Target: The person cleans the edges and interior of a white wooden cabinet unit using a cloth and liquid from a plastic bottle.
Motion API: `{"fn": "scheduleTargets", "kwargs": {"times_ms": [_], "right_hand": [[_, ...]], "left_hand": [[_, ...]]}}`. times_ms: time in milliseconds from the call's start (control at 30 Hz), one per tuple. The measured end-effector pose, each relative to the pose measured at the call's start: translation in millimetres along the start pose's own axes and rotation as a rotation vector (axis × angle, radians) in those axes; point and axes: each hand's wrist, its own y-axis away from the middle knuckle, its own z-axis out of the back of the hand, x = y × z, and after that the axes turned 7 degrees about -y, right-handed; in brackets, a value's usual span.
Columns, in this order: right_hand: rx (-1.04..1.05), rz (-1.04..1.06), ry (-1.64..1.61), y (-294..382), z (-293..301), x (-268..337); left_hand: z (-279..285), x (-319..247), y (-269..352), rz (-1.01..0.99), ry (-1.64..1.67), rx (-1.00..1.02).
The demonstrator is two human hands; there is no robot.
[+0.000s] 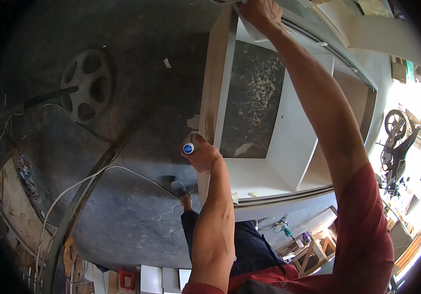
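Observation:
My left hand (205, 156) grips a bottle (195, 137), whose white cap with a blue top (188, 148) faces up at me. It is beside the near-left edge of a white cabinet carcass (227, 73). At the top of the view, my right hand (262, 14) is closed on a pale, cloth-like rag (252, 31) at the cabinet's far corner. The rag is partly hidden by the hand and cut off by the frame. Through the cabinet's open bay shows the stained dark floor (256, 95). A white divider panel (298, 121) stands inside.
Grooved metal tracks (291, 196) line the cabinet's edges. On the left are a round base with holes (87, 86), a long bar (85, 191) and a white cable (137, 171). A red plastic stool (127, 280) and a green power tool (285, 229) lie behind; a motorcycle (398, 150) is at right.

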Motion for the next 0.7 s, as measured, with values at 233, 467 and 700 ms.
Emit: {"fn": "scheduleTargets", "kwargs": {"times_ms": [233, 467, 700], "right_hand": [[-0.061, -0.193, -0.062, -36, 9, 12], [-0.054, -0.141, 0.089, -33, -1, -2], [-0.02, 0.008, -0.051, 13, -2, -5]], "left_hand": [[-8, -1, 2, -0.017, -0.014, -0.021], [-3, -2, 1, -0.022, -0.014, 0.003], [-2, 0, 2, -0.025, -0.048, -0.013]]}}
